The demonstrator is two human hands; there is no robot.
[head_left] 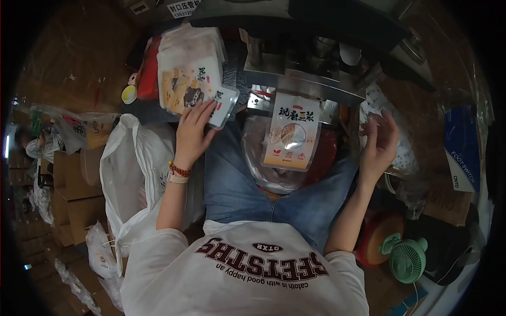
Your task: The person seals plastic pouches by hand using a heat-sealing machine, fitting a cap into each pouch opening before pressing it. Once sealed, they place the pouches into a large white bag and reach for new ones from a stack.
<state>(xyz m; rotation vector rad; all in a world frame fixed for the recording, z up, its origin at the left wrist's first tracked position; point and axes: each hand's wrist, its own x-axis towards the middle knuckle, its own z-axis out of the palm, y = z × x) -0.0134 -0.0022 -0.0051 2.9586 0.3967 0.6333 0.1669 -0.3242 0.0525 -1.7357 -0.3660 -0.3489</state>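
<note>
My left hand (197, 129) rests at the lower end of a stack of printed plastic pouches (192, 58), its fingers bent over the top pouch (225, 107) and its thumb at that pouch's edge. This pouch sits askew, jutting right of the stack. In front of me, another white and orange pouch (291, 131) hangs by its upper end at the metal front of a machine (311, 73). To its right, my right hand (380, 138) is raised with fingers apart and nothing in it, close to a white patterned sheet (387, 118).
A plastic-lined red container (324, 150) stands between my knees. At left are a large white plastic bag (126, 174) and cardboard boxes (79, 205). On the right lie a blue and white foot switch box (461, 147) and a small green fan (408, 259).
</note>
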